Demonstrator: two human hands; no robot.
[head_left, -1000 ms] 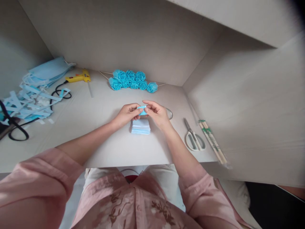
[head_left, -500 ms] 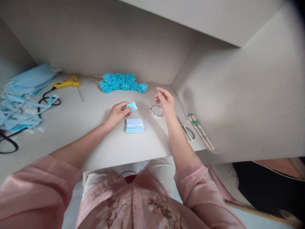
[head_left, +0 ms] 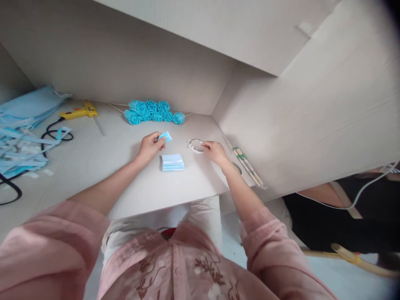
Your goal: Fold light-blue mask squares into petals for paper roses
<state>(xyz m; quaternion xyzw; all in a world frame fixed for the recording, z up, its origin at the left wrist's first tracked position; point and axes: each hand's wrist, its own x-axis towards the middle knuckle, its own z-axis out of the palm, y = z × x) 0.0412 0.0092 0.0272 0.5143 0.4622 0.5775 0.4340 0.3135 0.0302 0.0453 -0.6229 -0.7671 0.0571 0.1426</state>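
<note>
My left hand [head_left: 152,146] pinches a small folded piece of blue mask fabric [head_left: 165,136] between thumb and fingers, just above the table. Below it lies a neat stack of folded light-blue fabric pieces [head_left: 173,162]. My right hand [head_left: 215,152] reaches down with its thumb and fingertips closed at the right edge of a thin wire-like ring [head_left: 191,146] that has small white bits on it. The ring rests on the table; its exact kind is too small to tell. My right forearm mostly hides the scissors, leaving part of a handle [head_left: 238,168] showing.
Several blue fabric roses [head_left: 151,112] on sticks lie along the back wall. At left are a yellow glue gun [head_left: 79,111] with a black cord and a heap of blue masks and cut strips [head_left: 25,141]. Packaged wooden sticks [head_left: 248,166] lie at right. A panel [head_left: 203,29] overhangs the table.
My right hand has come down from above the table to the ring, and its fingers have closed there. My left hand still holds the blue piece. The view has shifted slightly right.
</note>
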